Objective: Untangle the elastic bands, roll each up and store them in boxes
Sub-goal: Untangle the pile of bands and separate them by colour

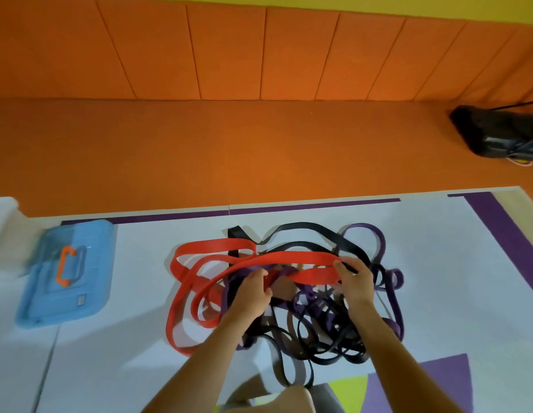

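Tangled heap of elastic bands point(304, 293), wide red band point(304, 259) on top, both hands gripping it, left point(253, 289), right point(356, 281)

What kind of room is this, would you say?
Probably a padded gym or play room: orange padded wall panels, a white and purple floor mat, and tangled elastic bands lying on it.

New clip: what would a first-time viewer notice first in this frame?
The tangle of red, purple and black elastic bands in the middle of the white mat draws the eye first, with the left hand and the right hand both gripping a raised stretch of the red band above it. Next comes the closed blue box with its orange handle at the left, set against the orange padded wall behind.
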A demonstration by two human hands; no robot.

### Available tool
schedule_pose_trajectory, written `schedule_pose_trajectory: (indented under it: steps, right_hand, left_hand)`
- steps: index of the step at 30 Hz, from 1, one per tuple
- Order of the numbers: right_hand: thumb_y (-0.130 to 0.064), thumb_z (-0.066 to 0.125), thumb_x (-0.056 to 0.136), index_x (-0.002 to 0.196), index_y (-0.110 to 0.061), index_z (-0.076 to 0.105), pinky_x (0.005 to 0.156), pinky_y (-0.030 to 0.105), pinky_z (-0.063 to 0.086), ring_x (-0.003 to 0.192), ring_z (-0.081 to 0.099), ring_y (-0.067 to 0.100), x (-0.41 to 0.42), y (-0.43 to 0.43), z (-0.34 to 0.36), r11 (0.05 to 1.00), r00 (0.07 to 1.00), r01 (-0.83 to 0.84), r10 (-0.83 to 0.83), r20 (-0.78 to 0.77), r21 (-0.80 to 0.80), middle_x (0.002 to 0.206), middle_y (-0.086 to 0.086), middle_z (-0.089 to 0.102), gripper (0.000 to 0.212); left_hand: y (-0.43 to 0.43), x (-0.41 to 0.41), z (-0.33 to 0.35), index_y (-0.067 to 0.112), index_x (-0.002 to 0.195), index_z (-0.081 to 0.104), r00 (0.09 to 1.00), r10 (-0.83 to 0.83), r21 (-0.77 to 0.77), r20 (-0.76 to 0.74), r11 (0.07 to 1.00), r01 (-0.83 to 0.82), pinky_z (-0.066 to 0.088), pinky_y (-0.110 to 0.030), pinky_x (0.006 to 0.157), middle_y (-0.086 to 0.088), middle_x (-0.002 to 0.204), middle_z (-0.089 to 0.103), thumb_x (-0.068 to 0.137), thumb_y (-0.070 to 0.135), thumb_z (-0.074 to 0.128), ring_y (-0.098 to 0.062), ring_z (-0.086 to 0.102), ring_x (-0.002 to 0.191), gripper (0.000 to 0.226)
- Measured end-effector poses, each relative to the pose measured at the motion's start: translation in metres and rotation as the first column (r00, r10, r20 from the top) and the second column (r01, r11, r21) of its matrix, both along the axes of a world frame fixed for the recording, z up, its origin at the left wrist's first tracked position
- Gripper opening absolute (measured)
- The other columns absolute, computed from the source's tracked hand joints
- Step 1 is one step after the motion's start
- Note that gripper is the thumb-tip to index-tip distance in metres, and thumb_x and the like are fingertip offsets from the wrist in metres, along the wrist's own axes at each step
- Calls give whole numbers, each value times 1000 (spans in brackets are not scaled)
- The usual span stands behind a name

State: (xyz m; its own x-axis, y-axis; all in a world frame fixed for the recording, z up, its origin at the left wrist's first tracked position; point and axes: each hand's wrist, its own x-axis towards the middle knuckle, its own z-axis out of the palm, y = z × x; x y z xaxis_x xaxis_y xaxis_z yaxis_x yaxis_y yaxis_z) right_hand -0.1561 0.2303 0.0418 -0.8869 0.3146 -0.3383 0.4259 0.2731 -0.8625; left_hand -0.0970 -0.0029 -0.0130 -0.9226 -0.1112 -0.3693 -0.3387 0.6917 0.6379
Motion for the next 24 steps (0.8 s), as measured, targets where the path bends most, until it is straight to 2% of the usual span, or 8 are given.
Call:
schedule_pose_trajectory:
  steps: [4, 7, 9, 11, 14, 16, 19, 24]
  right_hand:
    - [-15, 67, 102, 115, -9, 65, 81, 51, 66, 105, 68, 33, -14, 18, -6, 997, 992, 43, -35, 120, -64, 113, 10, 65, 14]
    - [-10, 64, 102, 101, -11, 65, 87, 54, 64, 103, 70, 32, -28, 27, -9, 985, 990, -41, 63, 130, -169, 107, 10, 67, 2]
    - [-9, 66, 101, 100, -10, 66, 90, 54, 63, 101, 70, 30, -37, 33, -13, 973, 979, -128, 155, 135, -193, 105, 10, 68, 2]
    - [-10, 68, 100, 101, -11, 71, 88, 51, 63, 94, 71, 33, -48, 40, -21, 960, 952, -249, 266, 154, -125, 95, 8, 70, 3]
    - [-13, 67, 100, 102, -19, 72, 70, 40, 59, 72, 68, 25, -62, 47, -36, 923, 905, -383, 382, 185, -36, 83, 2, 70, 8]
    - [-10, 65, 100, 104, -19, 69, 66, 33, 52, 72, 64, 18, -70, 50, -46, 907, 894, -422, 414, 172, 14, 89, 2, 70, 10]
    - [-9, 67, 99, 108, -18, 64, 73, 15, 49, 91, 66, 11, -76, 48, -58, 853, 855, -516, 506, 116, 80, 104, -4, 66, 13]
    - [-26, 73, 97, 103, -28, 51, 53, 14, 48, 71, 64, 5, -85, 47, -68, 788, 795, -605, 589, 142, 119, 91, -5, 65, 23]
  left_hand:
    - [17, -10, -15, 14, 158, 40, 988, -36, 19, 150, 999, 33, 45, -45, 114, -10, 154, 55, 103, 26, 64, -30, 54, 141, 61]
    - [28, -15, -18, 23, 156, 43, 989, -2, -133, 147, 991, 22, 49, -46, 110, -5, 148, 60, 100, 32, 66, -28, 57, 138, 60]
    - [36, -16, -14, 27, 146, 53, 995, 39, -191, 90, 981, -21, 51, -43, 106, 2, 138, 68, 98, 33, 68, -23, 63, 131, 50]
    - [42, -17, -8, 34, 128, 62, 992, 108, -100, 62, 990, -101, 55, -40, 99, 13, 120, 75, 92, 34, 71, -15, 71, 115, 37]
    - [50, -17, 4, 41, 110, 68, 989, 142, -21, 27, 990, -141, 55, -27, 92, 23, 105, 74, 84, 39, 67, -1, 70, 101, 26]
    - [52, -18, 8, 38, 110, 77, 992, 113, -72, -52, 990, -117, 51, -20, 93, 20, 121, 70, 87, 30, 68, -2, 67, 111, 26]
    - [50, -21, 6, 34, 103, 83, 992, 114, -109, -59, 987, -120, 59, -31, 90, 13, 140, 59, 83, -1, 70, -10, 63, 119, 43]
    - [49, -39, 1, 28, 87, 81, 990, 132, -117, 44, 985, -127, 53, -28, 87, 18, 128, 64, 88, -5, 61, -2, 62, 108, 38]
